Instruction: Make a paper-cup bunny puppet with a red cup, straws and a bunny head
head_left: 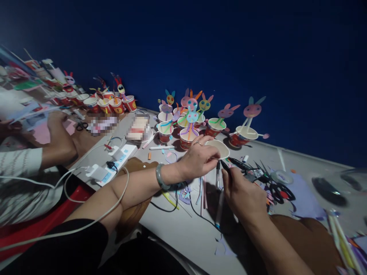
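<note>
— Left hand (202, 158)?
— We see fingers curled at the round, pale-lined paper cup (220, 149); grip, we can't tell.
— Right hand (243, 191)?
— Fingers closed on a slim black pen (225, 165). Cup's near colourful rabbit-headed figures (192, 117) in red paper cups (186, 144).

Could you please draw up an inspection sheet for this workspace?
Surface: grey table, strewn with paper scraps.
Things in use: paper cup; dark pen; rabbit-faced figures standing in red cups beyond.
Clutter: black scissors and purple paper on the right.
Hands: left hand at the paper cup's rim, grip unclear; right hand holds the dark pen.
Cables: white cord crosses the left arm in view; power strip bears plugs.
Surroundings: dark blue wall behind; co-worker's arm at left.
</note>
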Demonstrator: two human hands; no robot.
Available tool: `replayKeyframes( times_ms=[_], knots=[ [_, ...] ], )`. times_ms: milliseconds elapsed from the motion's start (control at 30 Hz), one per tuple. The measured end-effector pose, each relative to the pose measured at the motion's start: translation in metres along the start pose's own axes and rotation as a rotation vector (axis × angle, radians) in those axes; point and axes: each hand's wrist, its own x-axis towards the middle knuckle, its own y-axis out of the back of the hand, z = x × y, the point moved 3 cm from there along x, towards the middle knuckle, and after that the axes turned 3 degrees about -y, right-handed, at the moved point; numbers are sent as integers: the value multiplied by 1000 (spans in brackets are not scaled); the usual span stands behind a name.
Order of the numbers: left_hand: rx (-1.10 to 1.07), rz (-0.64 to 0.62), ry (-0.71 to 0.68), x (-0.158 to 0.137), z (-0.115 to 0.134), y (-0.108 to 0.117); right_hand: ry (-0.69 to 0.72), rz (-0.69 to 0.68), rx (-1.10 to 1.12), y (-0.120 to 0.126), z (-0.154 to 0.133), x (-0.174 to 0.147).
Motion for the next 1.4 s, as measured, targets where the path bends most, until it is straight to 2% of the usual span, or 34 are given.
replayKeyframes(
  times_ms=[100, 167, 233, 300, 367, 433, 567, 633, 700, 767, 867, 933, 1000, 1100, 1167, 1233, 1333, 1400],
  knots=[
    [-15, -7, 12, -1, -1, -2, 11, 38, -56, 1, -2, -2],
    [-21, -6, 16, -1, -2, -3, -17, -37, 108, -1, 0, 1],
    [-20, -4, 16, -1, -2, -3, -81, -207, 416, -5, 2, 6],
    [-14, -1, 7, 0, -3, -4, -193, -437, 737, -11, 4, 9],
    [-7, 9, -11, 0, -3, -4, -283, -578, 900, -15, 4, 9],
    [1, 14, -19, 0, -3, -4, -245, -523, 830, -14, 4, 9],
    [-21, 2, 6, 0, -4, -5, -75, -86, 235, -4, 3, 5],
    [-45, 0, 10, 0, -3, -5, -66, 28, 52, -1, 2, 2],
    [-55, 6, 8, 0, -2, -4, -81, 1, 105, 0, 1, 3],
    [-49, 23, -2, 0, 0, -2, -121, -159, 376, -2, 1, 6],
    [-35, 46, -22, -1, 2, 0, -254, -500, 861, -8, -2, 8],
    [-19, 47, -22, -1, 3, 0, -297, -577, 969, -8, -4, 8],
    [-5, 43, -17, -2, 3, -1, -223, -433, 831, -5, -3, 8],
    [-6, 37, -20, -3, 4, -2, -97, -61, 353, 3, -1, 6],
    [-18, 49, -35, -4, 5, 0, -59, 61, 136, 6, 0, 4],
    [-39, 108, -79, -4, 8, 3, -26, 67, 144, 7, 0, 3],
    [-98, 290, -119, -6, 12, 9, -8, 14, 394, 8, 0, 3],
    [-188, 364, -79, -6, 10, 9, -20, -4, 550, 8, 1, 3]
  ],
)
